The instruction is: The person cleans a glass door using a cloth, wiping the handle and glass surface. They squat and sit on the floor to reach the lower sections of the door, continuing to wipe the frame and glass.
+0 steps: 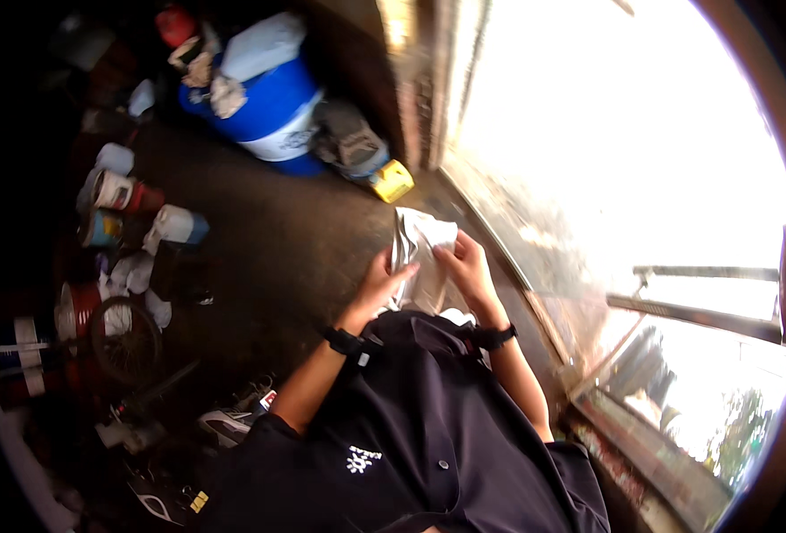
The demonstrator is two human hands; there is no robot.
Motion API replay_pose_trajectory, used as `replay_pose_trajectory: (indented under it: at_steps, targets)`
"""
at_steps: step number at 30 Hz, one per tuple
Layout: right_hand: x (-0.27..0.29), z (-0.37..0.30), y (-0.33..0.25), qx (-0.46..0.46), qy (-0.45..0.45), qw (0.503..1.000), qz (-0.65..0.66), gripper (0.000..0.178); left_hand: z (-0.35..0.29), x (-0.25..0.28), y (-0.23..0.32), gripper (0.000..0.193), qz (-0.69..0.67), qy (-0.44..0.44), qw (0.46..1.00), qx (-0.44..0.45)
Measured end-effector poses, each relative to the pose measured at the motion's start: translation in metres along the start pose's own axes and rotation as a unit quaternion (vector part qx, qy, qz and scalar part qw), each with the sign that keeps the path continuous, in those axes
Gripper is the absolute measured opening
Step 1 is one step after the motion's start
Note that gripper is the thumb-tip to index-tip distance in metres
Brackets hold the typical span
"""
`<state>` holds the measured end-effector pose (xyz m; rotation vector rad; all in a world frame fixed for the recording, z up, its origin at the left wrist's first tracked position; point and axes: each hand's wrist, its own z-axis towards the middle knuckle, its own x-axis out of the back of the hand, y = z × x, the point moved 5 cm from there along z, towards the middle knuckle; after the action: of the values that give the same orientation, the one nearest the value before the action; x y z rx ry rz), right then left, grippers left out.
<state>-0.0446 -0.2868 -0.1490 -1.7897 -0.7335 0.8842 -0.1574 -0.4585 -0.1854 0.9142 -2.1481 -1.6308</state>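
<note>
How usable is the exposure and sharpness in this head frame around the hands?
Head view: the window opening is blown out to white, and the floor clutter at left sinks into deep shadow. The left hand, the right hand and the crumpled white cloth they hold are evenly lit but soft. Fisheye bending curves the window ledge.

A: Where is there room to move?

B: The dark floor (268,240) ahead and to the left lies open, from the hands up to the blue drum (268,107).

A: And what blocks the way?

B: On the left, a row of cans (122,191), with a small wheel (126,339) below them. Shoes (233,425) lie near the left elbow. On the right, the window sill (535,293) runs close beside the right hand (468,266), leaving little room there. A yellow box (393,180) sits at the drum's foot.
</note>
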Motion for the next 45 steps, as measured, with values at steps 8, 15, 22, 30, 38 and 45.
replay_pose_trajectory:
  at_steps: [8,15,22,30,38,45]
  targets:
    - [-0.148,0.095,0.059,-0.020,-0.184,0.981,-0.058,0.036,-0.041,0.156,0.036,0.028,0.017,0.116,0.993,-0.033]
    - [-0.263,0.225,0.054,0.128,-0.178,0.911,-0.350,0.045,-0.080,0.276,-0.062,0.048,-0.182,0.358,0.912,0.086]
    - [-0.413,0.419,0.043,0.305,-0.173,0.867,-0.355,0.054,-0.098,0.377,-0.044,0.045,-0.145,0.514,0.840,0.092]
    - [-0.530,0.580,0.048,0.260,-0.078,0.859,-0.433,0.038,-0.064,0.432,0.052,0.030,-0.020,0.545,0.836,0.065]
    - [-0.532,0.616,0.030,0.165,-0.092,0.909,-0.371,0.029,0.008,0.497,0.091,0.030,-0.012,0.522,0.846,0.106]
    - [-0.397,0.535,0.022,0.049,-0.106,0.991,-0.067,0.013,0.138,0.581,0.227,0.029,0.393,0.514,0.750,-0.132]
